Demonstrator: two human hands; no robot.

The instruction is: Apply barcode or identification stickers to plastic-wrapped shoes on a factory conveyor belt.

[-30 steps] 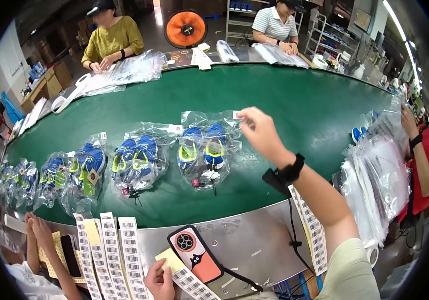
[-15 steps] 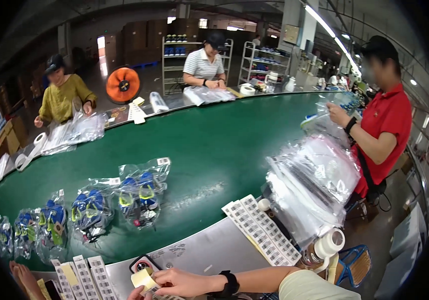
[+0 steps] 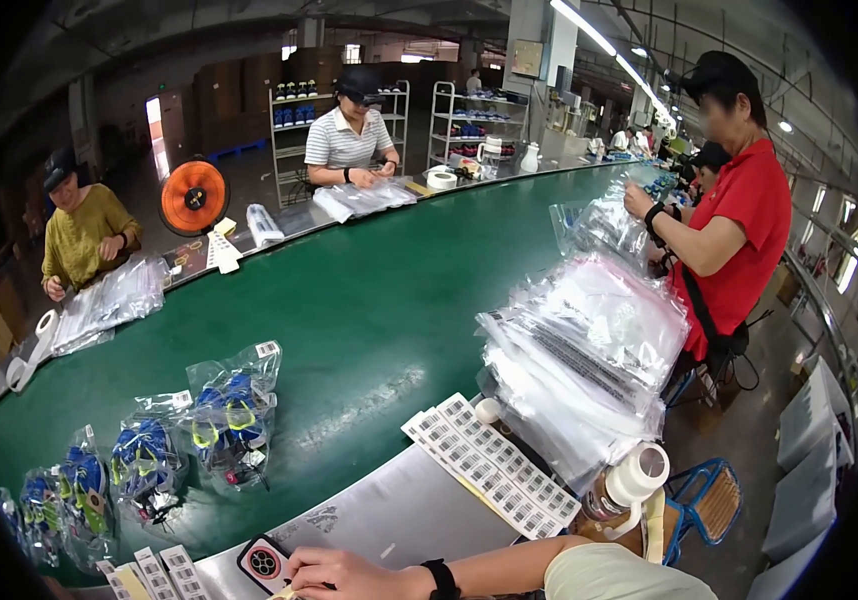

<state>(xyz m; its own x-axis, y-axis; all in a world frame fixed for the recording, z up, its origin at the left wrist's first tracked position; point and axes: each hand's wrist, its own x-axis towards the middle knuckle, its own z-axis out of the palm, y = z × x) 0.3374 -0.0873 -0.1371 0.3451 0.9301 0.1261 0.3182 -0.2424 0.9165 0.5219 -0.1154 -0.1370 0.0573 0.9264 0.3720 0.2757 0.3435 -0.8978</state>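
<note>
A wide, curved green conveyor belt (image 3: 379,300) is running through a factory hall, edged by a dull metal ledge (image 3: 399,525) where I am working. My right hand (image 3: 334,573) is reaching leftward across my body along the lower edge, forearm nearly level, a black wristband on the wrist; its knuckles are bent and the fingertips are resting on a strip of label stickers (image 3: 154,575), beside a phone (image 3: 264,563) in a red-and-black case. Whether it is gripping anything I cannot tell. My left hand is lying outside the view. Glossy clear bags of blue-and-yellow shoes (image 3: 229,420) are lying on the belt just beyond. A white label sheet (image 3: 494,470) is sitting to the right, against a slumped heap of crinkled plastic bags (image 3: 589,350).
</note>
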